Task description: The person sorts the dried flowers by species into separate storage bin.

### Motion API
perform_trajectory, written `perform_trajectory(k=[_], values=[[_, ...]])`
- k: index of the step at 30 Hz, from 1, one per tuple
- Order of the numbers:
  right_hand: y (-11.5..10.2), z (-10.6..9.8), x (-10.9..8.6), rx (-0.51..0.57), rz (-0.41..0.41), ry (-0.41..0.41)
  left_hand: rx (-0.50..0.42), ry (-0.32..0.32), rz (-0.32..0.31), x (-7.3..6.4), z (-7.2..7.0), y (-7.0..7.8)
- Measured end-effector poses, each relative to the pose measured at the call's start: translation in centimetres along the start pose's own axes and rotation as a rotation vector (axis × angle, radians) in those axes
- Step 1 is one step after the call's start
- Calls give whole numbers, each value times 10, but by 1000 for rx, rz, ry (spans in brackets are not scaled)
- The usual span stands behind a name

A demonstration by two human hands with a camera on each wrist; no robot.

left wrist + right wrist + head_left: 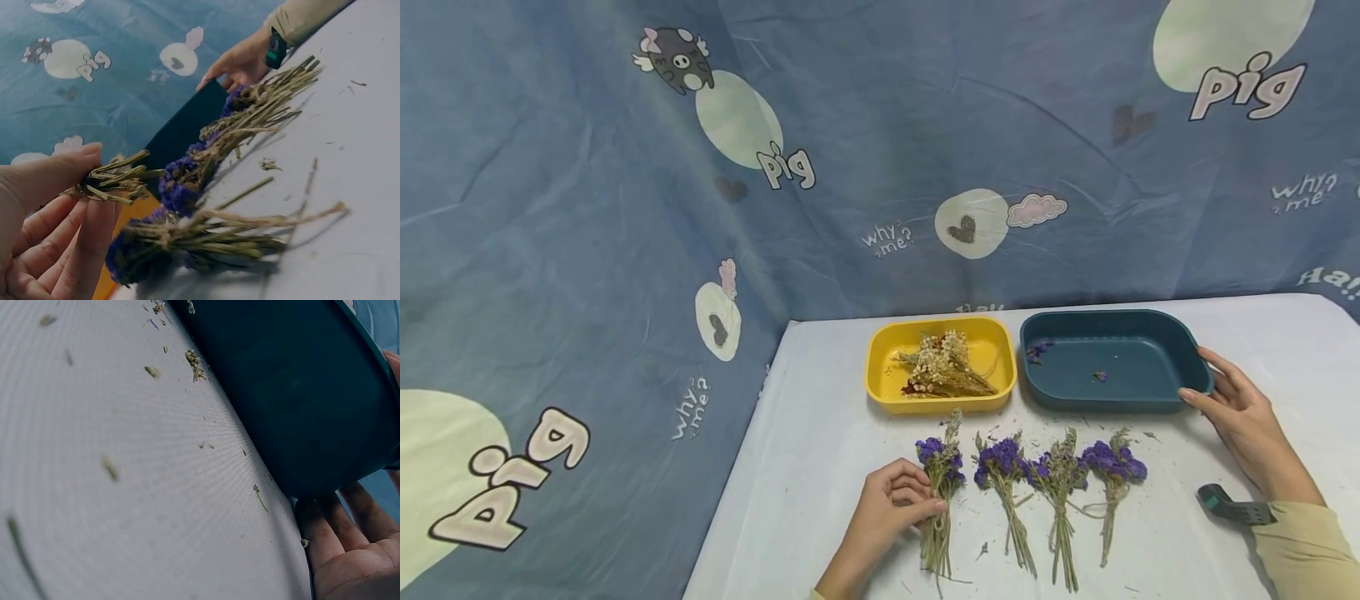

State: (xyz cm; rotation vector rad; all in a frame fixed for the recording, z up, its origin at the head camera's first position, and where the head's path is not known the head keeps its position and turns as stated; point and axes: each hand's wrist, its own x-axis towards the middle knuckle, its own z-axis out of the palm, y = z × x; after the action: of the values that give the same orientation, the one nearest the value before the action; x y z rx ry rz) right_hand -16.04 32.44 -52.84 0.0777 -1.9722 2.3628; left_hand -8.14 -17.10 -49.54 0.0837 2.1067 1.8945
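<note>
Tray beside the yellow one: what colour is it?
The tray is dark teal, showing best in the head view.

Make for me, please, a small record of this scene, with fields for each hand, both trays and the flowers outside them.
left hand: pinches a purple bunch by its stems
right hand: grips the right end of the teal tray
yellow tray: holds pale dried flowers
teal tray: holds a few purple bits
on white table: three other purple bunches, side by side
</note>
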Motion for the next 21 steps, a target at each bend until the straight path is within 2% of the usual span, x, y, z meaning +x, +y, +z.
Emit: perform_trajectory(k=[11,17,21], values=[[2,0,1,-15,-6,-4,68,-72,115,28,6,21],[1,1,2,-43,-10,-2,149,-44,177,45,15,29],[1,1,0,-39,-13,3,169,-31,207,58,20,37]])
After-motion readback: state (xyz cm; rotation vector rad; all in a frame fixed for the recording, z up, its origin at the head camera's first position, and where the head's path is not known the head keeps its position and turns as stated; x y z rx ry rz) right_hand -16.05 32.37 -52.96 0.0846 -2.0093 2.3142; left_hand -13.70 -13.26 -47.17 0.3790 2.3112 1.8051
